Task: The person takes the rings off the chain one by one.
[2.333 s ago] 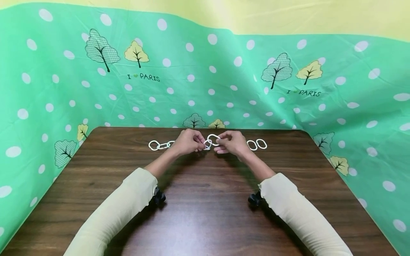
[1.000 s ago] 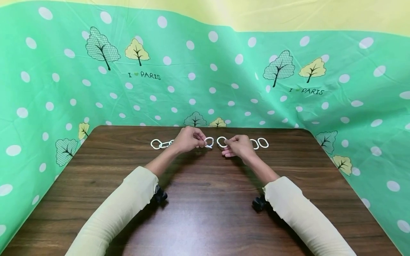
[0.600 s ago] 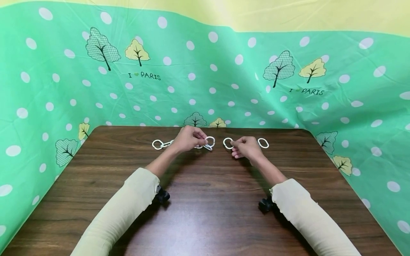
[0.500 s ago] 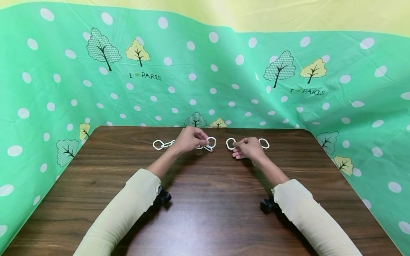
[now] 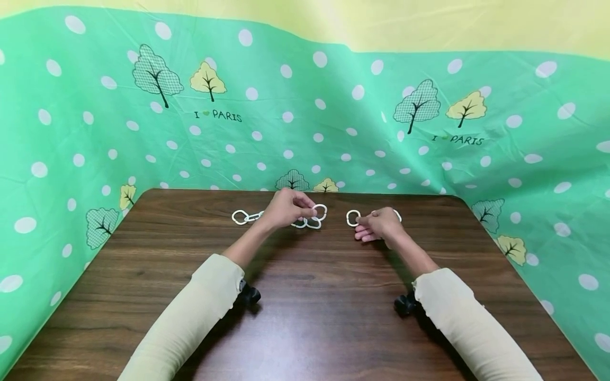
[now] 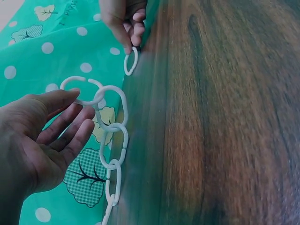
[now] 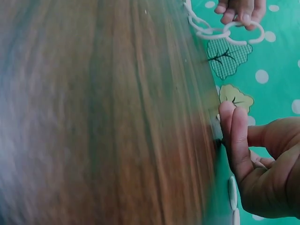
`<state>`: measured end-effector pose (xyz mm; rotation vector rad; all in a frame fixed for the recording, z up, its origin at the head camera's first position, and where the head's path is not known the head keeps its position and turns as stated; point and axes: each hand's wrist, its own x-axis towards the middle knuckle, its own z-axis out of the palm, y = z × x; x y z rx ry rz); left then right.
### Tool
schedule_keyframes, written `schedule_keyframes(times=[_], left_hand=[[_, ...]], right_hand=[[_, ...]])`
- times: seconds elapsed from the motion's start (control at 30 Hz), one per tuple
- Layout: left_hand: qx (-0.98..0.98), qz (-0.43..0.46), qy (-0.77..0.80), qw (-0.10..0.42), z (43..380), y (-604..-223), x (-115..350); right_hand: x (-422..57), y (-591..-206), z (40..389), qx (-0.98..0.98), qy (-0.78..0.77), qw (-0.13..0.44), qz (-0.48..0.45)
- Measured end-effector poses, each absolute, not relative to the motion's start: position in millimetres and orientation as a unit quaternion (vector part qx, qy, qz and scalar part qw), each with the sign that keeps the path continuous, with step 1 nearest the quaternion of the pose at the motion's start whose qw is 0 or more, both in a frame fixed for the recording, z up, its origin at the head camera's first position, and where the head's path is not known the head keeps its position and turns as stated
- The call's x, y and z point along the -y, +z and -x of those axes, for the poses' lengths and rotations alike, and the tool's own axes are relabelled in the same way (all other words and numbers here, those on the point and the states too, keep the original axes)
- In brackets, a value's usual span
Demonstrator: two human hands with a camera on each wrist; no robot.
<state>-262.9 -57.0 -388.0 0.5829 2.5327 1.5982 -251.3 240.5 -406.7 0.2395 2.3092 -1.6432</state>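
My left hand (image 5: 287,209) pinches the end link (image 6: 70,78) of a white plastic chain (image 6: 125,110) between thumb and fingers. A narrow gap shows in that link's side. From it the chain of several joined oval links runs left along the far part of the table, partly hidden behind the hand in the head view. To the right, my right hand (image 5: 379,225) pinches a separate white link (image 5: 348,218) by its edge, apart from the chain. In the right wrist view that link is hidden behind the fingers (image 7: 239,133).
Loose white links (image 7: 233,192) lie beyond the right hand, mostly covered by it in the head view. The dark wooden table (image 5: 305,296) ends at a green dotted cloth (image 5: 267,106) behind. A black wrist mount (image 5: 405,305) shows under the right sleeve.
The right hand's link, which overlapped the chain's end link 2.3 s ago, has moved away to the right with the hand. The left hand keeps its pinch and has shifted slightly right.
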Motion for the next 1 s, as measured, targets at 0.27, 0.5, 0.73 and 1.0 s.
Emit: schedule_keyframes(times=[0.27, 0.5, 0.73, 1.0], left_hand=[[-0.829, -0.189, 0.523, 0.054, 260, -386, 56], [-0.828, -0.182, 0.526, 0.06, 258, -384, 57], [-0.823, -0.184, 0.533, 0.061, 257, -384, 56], [-0.821, -0.185, 0.536, 0.062, 258, -386, 54]], right_hand=[[-249, -404, 254, -0.794, -0.578, 0.152, -0.109], [-254, -401, 253, -0.8, -0.568, 0.152, -0.119], [-261, -401, 254, -0.799, -0.57, 0.14, -0.128], [-264, -402, 255, -0.794, -0.58, 0.125, -0.133]])
